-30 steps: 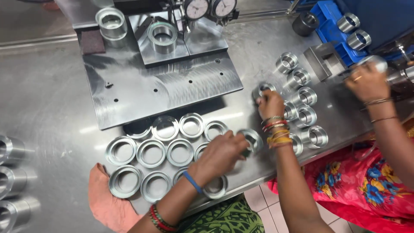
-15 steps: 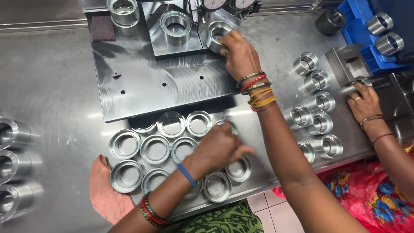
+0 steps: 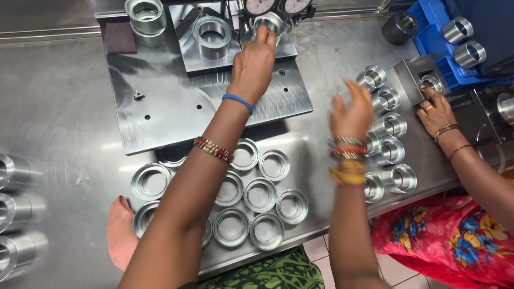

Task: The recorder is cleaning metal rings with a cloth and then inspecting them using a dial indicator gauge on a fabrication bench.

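My left hand (image 3: 252, 67), with a blue band and red bangles on the arm, reaches across the steel plate (image 3: 160, 107). Its fingers grip a metal ring (image 3: 267, 22) under two dial gauges (image 3: 259, 5). My right hand (image 3: 350, 111), blurred and with its fingers spread, hovers empty beside a row of tall metal rings (image 3: 393, 126) on the right. Several flat rings (image 3: 259, 195) lie in a cluster under my left forearm near the table's front edge.
A co-worker's hand (image 3: 436, 109) rests by a small metal block (image 3: 415, 75) at the right. A blue crate (image 3: 433, 32) with rings stands behind it. Steel cylinders (image 3: 13, 171) line the left edge. Another ring (image 3: 212, 35) sits on the fixture. A pink cloth (image 3: 120, 235) lies near the front.
My left hand left the flat rings and went up to the gauge fixture, taking hold of the ring there. My right hand drew back from the fixture toward the tall rings.
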